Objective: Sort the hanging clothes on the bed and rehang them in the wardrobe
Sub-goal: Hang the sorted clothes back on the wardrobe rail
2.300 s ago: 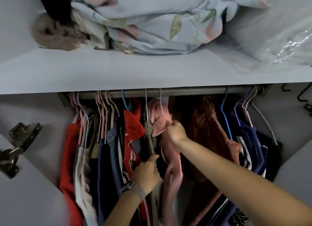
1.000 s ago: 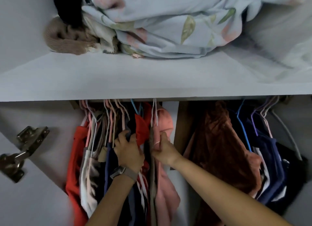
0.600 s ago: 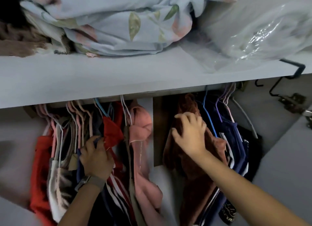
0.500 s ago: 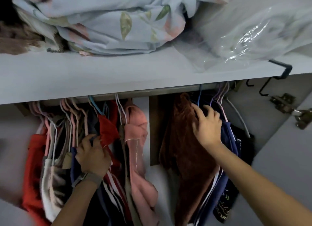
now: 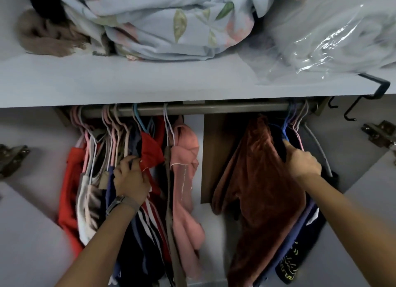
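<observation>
Clothes are hung on a rail [image 5: 214, 109] under the shelf [image 5: 128, 85] in two bunches with a gap between them. Dark fabric in the left bunch, beside a red top [image 5: 151, 151], is clenched in the left hand [image 5: 130, 178]. Dark garments behind the brown garment [image 5: 257, 168] in the right bunch are gripped by the right hand [image 5: 303, 163].
</observation>
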`<control>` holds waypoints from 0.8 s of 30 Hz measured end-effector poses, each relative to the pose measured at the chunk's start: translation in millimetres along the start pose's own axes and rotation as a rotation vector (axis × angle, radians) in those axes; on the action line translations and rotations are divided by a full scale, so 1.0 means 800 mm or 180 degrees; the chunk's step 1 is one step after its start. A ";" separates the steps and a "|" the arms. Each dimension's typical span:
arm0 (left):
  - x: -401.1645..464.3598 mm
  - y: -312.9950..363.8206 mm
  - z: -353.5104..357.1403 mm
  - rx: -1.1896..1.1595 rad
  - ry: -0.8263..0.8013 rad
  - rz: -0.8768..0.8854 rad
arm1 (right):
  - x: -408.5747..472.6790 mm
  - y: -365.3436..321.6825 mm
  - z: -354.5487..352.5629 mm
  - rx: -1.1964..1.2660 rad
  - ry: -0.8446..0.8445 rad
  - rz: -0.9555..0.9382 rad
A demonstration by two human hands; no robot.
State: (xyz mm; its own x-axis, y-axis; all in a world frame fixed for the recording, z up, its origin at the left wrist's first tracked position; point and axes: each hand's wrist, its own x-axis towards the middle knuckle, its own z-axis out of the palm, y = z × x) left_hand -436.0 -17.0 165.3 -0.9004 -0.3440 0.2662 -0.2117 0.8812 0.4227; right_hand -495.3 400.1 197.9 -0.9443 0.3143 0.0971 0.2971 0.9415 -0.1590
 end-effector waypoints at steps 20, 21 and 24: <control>-0.131 0.080 -0.052 -0.0046 -0.1326 0.1610 | -0.198 -0.013 0.019 0.0991 -0.1003 -0.0687; -0.139 0.084 -0.046 -0.0113 -0.1402 0.1628 | -0.206 -0.006 0.020 0.1009 -0.1059 -0.0707; -0.161 0.098 -0.026 -0.0249 -0.1569 0.1814 | -0.238 0.021 0.015 0.0962 -0.1065 -0.0716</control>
State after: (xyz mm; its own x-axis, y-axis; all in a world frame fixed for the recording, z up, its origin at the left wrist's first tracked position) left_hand -328.9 89.7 182.2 -0.9320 0.3588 0.0515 0.3484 0.8474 0.4006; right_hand -312.5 354.6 165.0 -0.9886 0.0050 -0.1507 0.0735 0.8887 -0.4526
